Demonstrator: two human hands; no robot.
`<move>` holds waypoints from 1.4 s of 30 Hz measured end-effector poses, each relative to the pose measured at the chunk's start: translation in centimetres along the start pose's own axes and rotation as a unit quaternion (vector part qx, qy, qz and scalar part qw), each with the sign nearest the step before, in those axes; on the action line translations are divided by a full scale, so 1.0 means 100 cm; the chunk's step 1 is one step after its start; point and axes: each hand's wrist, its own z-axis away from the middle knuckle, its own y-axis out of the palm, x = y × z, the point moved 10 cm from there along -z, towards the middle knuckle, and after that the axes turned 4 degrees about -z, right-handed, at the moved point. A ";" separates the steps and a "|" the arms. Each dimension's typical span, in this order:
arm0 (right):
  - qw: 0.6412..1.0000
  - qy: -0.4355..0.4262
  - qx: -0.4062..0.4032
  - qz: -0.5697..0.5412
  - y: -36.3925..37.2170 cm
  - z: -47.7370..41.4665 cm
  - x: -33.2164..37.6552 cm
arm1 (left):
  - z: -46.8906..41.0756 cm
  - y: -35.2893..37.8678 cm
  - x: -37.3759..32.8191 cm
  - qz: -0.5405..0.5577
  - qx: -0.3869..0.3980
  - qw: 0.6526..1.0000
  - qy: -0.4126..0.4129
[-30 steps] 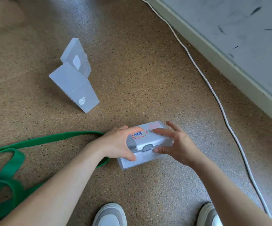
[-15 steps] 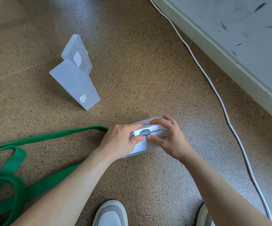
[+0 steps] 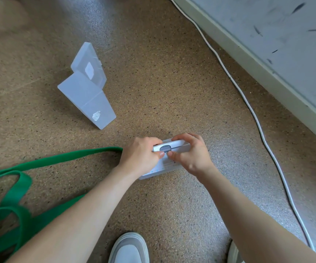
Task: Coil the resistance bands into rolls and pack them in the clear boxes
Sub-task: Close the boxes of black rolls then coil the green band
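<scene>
Both my left hand [image 3: 141,156] and right hand [image 3: 191,156] curled round the ends of the clear box [image 3: 169,164] on the floor [image 3: 172,82], thumbs close under its grey latch [image 3: 165,148], long axis left to right, latch edge upward, green resistance band [image 3: 58,160] lying leftward.

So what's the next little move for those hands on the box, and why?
Probably press the grey latch with both thumbs: the left hand and right hand grip the clear box, thumbs meeting just under that latch. Whether it is snapping shut or popping open, I cannot tell.
</scene>
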 end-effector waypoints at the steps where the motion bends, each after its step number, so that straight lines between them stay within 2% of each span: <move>1: 1.000 0.006 0.006 -0.003 0.001 -0.001 0.000 | -0.004 0.001 0.004 0.035 0.028 0.999 -0.012; 4: 1.000 0.015 0.010 -0.007 0.001 -0.003 -0.001 | -0.012 0.003 0.010 0.075 0.087 0.993 -0.015; 10: 0.999 0.027 0.019 -0.002 0.003 -0.002 0.000 | -0.020 0.011 0.016 0.153 0.141 0.978 -0.015; 13: 0.999 0.026 0.029 -0.003 0.004 0.001 0.000 | -0.020 0.013 0.021 0.127 0.156 0.980 -0.012; 19: 0.999 0.023 0.035 0.006 0.002 0.002 0.002 | -0.014 0.022 0.028 0.182 0.220 0.958 -0.028; 24: 0.999 0.013 0.028 0.011 0.001 0.001 0.006 | -0.012 0.018 0.023 0.133 0.237 0.962 0.010; 27: 1.000 0.003 0.018 0.006 0.000 0.000 0.007 | -0.008 0.013 0.016 0.035 0.193 0.980 0.043; 31: 1.000 -0.008 0.009 0.008 -0.002 -0.001 0.007 | 0.005 -0.004 0.006 0.016 0.069 0.995 0.073; 34: 1.000 -0.020 0.000 0.012 -0.003 0.000 0.006 | 0.021 0.011 -0.003 -0.099 0.045 0.988 0.109; 37: 0.999 -0.029 0.001 0.014 -0.003 -0.001 0.006 | 0.030 0.025 -0.002 -0.189 0.010 0.976 0.107; 39: 0.999 -0.036 0.006 0.007 -0.003 -0.002 0.005 | 0.029 0.025 -0.002 -0.196 -0.022 0.973 0.116; 42: 0.998 -0.042 0.041 -0.024 0.000 -0.002 0.001 | 0.024 0.021 -0.001 -0.174 -0.024 0.978 0.109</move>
